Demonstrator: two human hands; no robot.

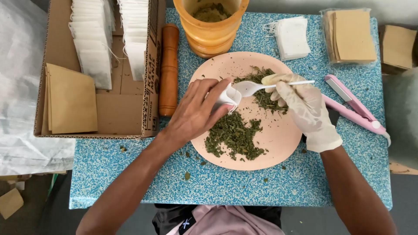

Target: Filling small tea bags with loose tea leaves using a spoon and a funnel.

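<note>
One pink plate (278,143) is set mid-counter (130,174), its near rim clear of the edge. One sachet (227,97) is pinched by the left hand (196,111); one white spoon (257,87) is gripped by the gloved right hand (305,109).

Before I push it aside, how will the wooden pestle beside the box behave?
The pestle is a smooth cylinder lying on its side on the table, so it would probably roll. The box looks close enough to stop it on that side. Being thick wood, it is likely stiff and fairly heavy.
</note>
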